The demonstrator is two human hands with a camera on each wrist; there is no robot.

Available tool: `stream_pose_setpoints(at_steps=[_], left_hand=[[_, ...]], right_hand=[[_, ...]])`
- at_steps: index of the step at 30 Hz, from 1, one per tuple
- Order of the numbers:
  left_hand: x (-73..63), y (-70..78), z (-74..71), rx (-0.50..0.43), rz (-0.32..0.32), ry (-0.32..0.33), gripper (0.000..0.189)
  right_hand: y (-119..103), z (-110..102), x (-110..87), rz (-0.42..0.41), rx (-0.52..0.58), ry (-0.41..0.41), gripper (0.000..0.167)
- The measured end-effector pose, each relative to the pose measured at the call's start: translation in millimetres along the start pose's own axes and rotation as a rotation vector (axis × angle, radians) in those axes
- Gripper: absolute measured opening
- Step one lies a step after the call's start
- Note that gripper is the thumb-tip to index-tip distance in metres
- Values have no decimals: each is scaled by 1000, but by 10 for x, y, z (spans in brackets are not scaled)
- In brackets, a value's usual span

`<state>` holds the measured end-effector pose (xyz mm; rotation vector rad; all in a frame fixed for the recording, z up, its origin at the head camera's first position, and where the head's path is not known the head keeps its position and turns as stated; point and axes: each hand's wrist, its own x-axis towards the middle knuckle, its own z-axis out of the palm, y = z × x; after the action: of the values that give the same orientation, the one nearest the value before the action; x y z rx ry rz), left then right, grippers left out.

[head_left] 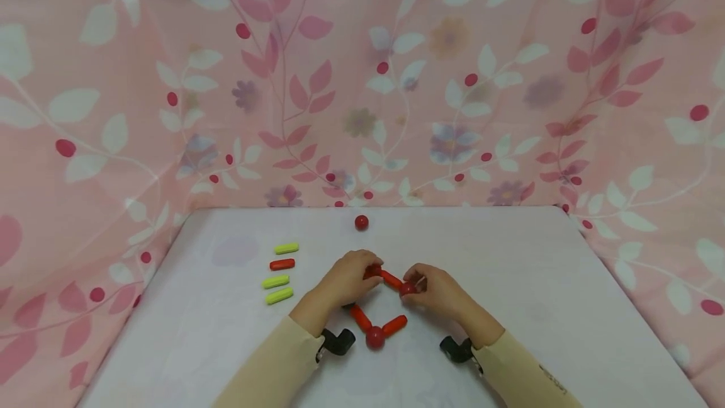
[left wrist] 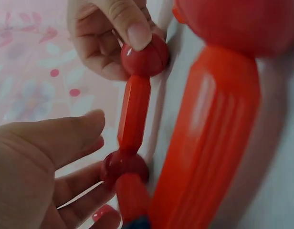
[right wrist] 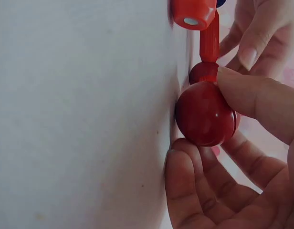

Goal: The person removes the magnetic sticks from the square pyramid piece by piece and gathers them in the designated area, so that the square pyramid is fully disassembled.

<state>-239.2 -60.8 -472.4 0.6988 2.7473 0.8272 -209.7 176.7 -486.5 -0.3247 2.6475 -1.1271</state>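
My right hand [head_left: 438, 288] pinches a red ball [right wrist: 204, 114] between thumb and fingers, close over the table. A red rod [head_left: 391, 279] joins it to a second red ball [left wrist: 125, 168]. Around that second ball is my left hand [head_left: 351, 272], fingers at its side and thumb spread away from it. Another red rod [left wrist: 132, 194] runs from the second ball to a dark blue piece [left wrist: 137, 223], mostly hidden. Nearer me, a red ball [head_left: 375, 337] has a rod [head_left: 359, 318] on its left and a rod [head_left: 394, 326] on its right, whose far end is free.
Several loose rods lie to the left: a red one [head_left: 282, 264] and yellow-green ones, such as the nearest [head_left: 279, 296]. A single red ball [head_left: 361, 223] sits near the back edge of the white table [head_left: 481, 238]. Behind hangs a pink floral cloth [head_left: 362, 80].
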Motion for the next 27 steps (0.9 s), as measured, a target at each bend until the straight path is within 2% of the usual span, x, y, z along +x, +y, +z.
stream_pose_setpoints(at_steps=[2, 4, 7, 11, 14, 22, 27], left_hand=[[62, 23, 34, 1, 38, -17, 30], [92, 28, 48, -3, 34, -19, 24], [76, 18, 29, -24, -5, -34, 17], [24, 10, -45, -83, -65, -100, 19], [-4, -4, -78, -104, -104, -125, 20], [-37, -80, 36, -174, -140, -108, 20], [-44, -117, 60, -196, -122, -85, 20]], right_hand=[[-2, -13, 15, -4, -3, 5, 28], [-4, -25, 39, -15, 1, -1, 27], [-4, -45, 82, -36, -6, -18, 26], [-12, -63, 146, -58, -16, -37, 27], [-27, -61, 188, -75, -18, -56, 28], [-50, -19, 233, -80, 9, -76, 30], [-27, -36, 260, -86, -1, -87, 28]])
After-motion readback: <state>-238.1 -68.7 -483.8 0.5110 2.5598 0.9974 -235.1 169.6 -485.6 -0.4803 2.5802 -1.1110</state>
